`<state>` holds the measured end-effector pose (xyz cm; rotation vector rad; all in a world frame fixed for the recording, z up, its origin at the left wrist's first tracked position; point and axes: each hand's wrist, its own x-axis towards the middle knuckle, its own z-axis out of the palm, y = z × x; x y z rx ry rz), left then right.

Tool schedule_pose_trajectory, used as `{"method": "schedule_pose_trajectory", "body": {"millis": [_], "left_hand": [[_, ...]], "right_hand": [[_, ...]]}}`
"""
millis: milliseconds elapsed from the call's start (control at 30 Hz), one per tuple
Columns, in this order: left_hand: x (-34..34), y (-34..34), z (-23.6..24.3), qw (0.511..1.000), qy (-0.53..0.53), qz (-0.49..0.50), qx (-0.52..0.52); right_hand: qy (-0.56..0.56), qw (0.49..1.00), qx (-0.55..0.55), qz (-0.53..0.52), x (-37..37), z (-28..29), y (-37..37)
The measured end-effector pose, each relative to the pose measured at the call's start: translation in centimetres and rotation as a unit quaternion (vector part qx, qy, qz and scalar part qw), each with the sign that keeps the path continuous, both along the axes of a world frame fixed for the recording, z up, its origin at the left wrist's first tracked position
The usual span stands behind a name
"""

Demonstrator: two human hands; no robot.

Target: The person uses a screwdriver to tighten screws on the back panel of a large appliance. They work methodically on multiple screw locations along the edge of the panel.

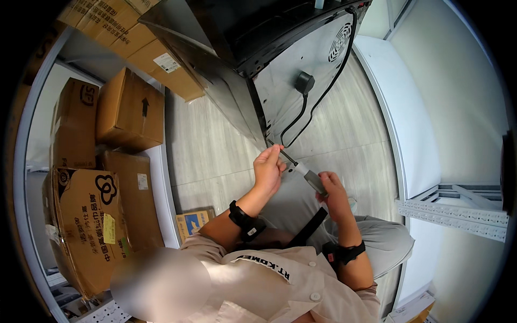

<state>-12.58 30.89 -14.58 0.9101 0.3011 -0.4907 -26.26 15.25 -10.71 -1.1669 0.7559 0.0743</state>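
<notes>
A dark appliance cabinet [226,102] stands upright before me, its light metal side panel [285,64] carrying round vent slots and a black plug [304,82] with a cord [318,102] looping down. My right hand [336,196] is closed on the grey-and-white handle of a screwdriver [311,179]. My left hand [269,169] pinches the slim shaft near its tip, at the lower corner of the cabinet. Whether a screw sits between those fingertips is too small to tell.
Cardboard boxes [81,220] fill a shelf on the left, and more cartons [118,32] stand behind. White shelving with a metal bracket [452,212] runs along the right. My bent leg [382,242] rests on the pale floor [350,145]. A flat box [191,220] lies beside the left shelf.
</notes>
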Motion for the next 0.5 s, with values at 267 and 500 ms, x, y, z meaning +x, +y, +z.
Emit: {"method": "schedule_pose_trajectory", "body": {"millis": [267, 500], "left_hand": [[0.4, -1.1, 0.4, 0.997, 0.049, 0.054, 0.017], [-1.5, -0.7, 1.2, 0.999, -0.001, -0.046, -0.016]], "right_hand": [[-0.157, 0.873, -0.46, 0.038, -0.3, 1.5, 1.7], [0.035, 0.997, 0.003, 0.065, -0.2, 2.5, 0.4]]}}
